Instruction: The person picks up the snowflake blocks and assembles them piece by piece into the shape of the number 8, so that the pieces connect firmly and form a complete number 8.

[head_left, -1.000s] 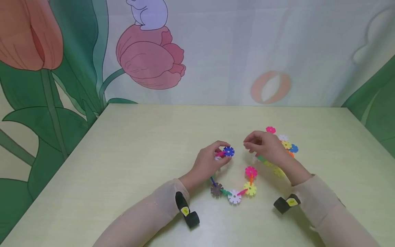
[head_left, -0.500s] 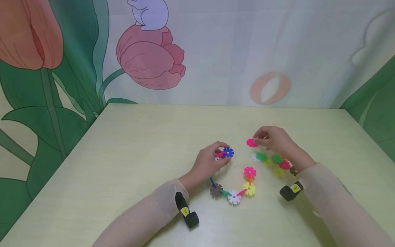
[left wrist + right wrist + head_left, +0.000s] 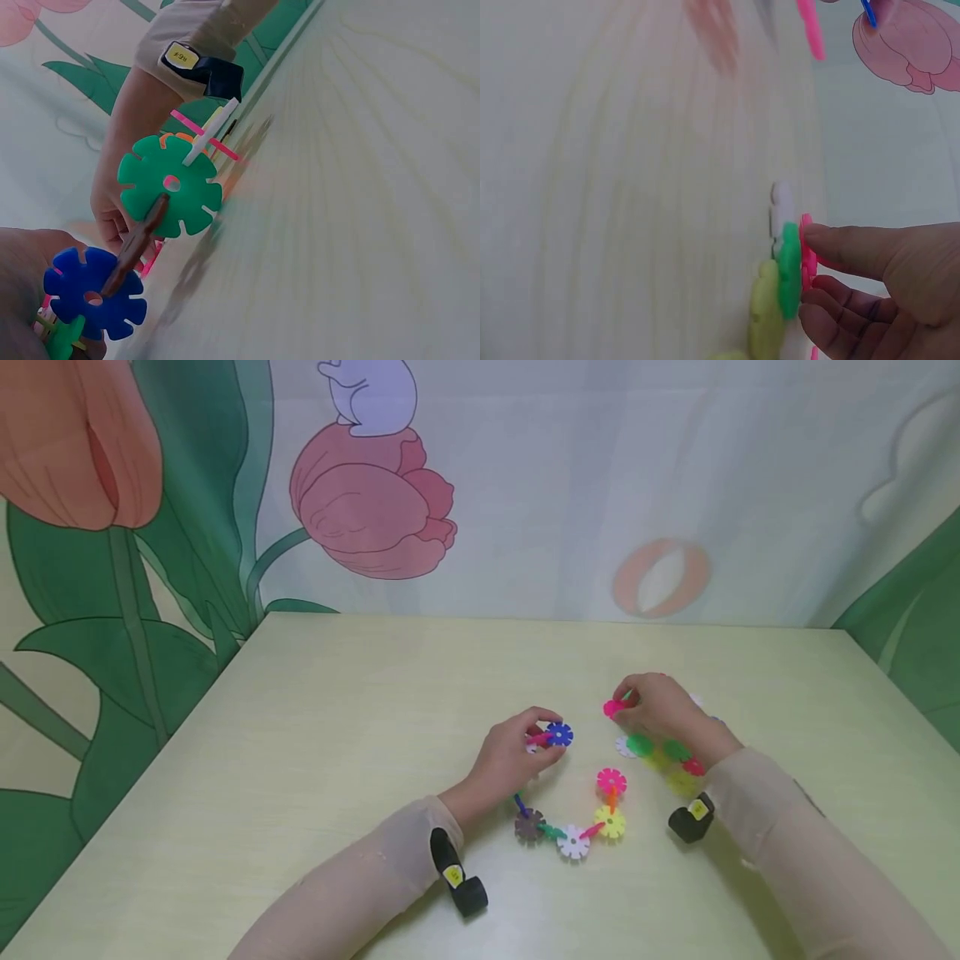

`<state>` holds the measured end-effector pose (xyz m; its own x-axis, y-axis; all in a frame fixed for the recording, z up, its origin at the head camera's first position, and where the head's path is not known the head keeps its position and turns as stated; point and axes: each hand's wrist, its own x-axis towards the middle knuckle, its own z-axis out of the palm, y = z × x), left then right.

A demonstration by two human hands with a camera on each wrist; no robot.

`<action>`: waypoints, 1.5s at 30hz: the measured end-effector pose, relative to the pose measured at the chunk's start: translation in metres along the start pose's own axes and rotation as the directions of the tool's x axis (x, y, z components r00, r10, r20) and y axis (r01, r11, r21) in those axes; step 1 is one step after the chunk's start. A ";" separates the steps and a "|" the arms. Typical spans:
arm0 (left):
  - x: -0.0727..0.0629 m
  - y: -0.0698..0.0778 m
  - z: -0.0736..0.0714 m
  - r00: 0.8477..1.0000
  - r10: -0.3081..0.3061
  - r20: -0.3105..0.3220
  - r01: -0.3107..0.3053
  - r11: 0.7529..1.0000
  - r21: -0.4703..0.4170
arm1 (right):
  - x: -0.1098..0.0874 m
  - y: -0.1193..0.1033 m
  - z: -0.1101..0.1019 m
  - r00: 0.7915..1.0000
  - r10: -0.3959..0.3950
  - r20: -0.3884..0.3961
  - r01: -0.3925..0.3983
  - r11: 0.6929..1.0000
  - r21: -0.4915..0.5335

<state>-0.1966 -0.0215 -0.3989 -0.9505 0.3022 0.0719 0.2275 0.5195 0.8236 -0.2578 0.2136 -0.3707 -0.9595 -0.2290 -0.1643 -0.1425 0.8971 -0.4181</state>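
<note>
A linked chain of plastic snowflake discs curves across the table. My left hand (image 3: 517, 756) holds the chain at its far end, with thumb and fingertips about a dark blue disc (image 3: 559, 734). From there it runs past a brown disc (image 3: 528, 825), a white disc (image 3: 573, 843) and a yellow disc (image 3: 610, 822) to a bright pink disc (image 3: 611, 781). In the left wrist view a green disc (image 3: 171, 187) is joined to the blue one by an edge-on brown disc (image 3: 136, 244). My right hand (image 3: 663, 710) pinches a loose pink disc (image 3: 807, 251) between thumb and fingers.
Under and beside my right hand lie several loose discs, among them a white one (image 3: 626, 746), green ones (image 3: 640, 744) and a red one (image 3: 693, 767). The table's far edge (image 3: 480, 618) meets a printed curtain (image 3: 540, 510).
A second ago my right hand showed no disc; half a second ago it had a pink one. Its fingers now cover more of that disc. My left hand keeps its hold on the chain.
</note>
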 end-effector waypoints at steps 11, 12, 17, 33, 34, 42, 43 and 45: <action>0.000 0.003 0.000 1.000 -0.014 0.005 0.014 1.000 0.003 | 0.000 0.003 0.002 1.000 0.004 -0.024 -0.003 0.999 0.043; 0.000 0.003 0.000 1.000 -0.012 0.005 0.012 1.000 0.003 | 0.000 0.004 0.002 1.000 0.001 -0.031 0.001 0.999 0.050; -0.001 0.003 0.000 1.000 -0.003 0.001 0.003 1.000 0.001 | 0.000 0.007 0.003 0.998 -0.012 -0.068 0.017 0.997 0.070; 0.000 0.001 0.000 0.999 -0.021 -0.024 0.022 0.999 0.027 | -0.032 -0.011 0.000 0.984 -0.041 -0.172 0.073 0.981 0.180; 0.000 0.002 0.000 0.999 -0.023 -0.026 0.023 0.999 0.030 | -0.035 -0.013 0.001 0.983 -0.046 -0.176 0.081 0.977 0.195; -0.001 0.002 -0.002 0.999 -0.038 -0.036 0.039 0.999 0.030 | -0.050 -0.030 0.012 0.969 -0.123 -0.215 0.173 0.956 0.235; -0.001 0.002 -0.002 0.999 -0.039 -0.036 0.040 0.999 0.027 | -0.051 -0.032 0.013 0.966 -0.135 -0.219 0.185 0.957 0.224; -0.001 0.002 -0.002 0.998 -0.043 -0.039 0.043 0.999 0.018 | -0.053 -0.035 0.017 0.962 -0.162 -0.220 0.207 0.958 0.198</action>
<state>-0.1955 -0.0225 -0.3956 -0.9668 0.2487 0.0585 0.1899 0.5463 0.8158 -0.1979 0.1881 -0.3623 -0.9532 -0.2829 0.1064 -0.2871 0.7375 -0.6112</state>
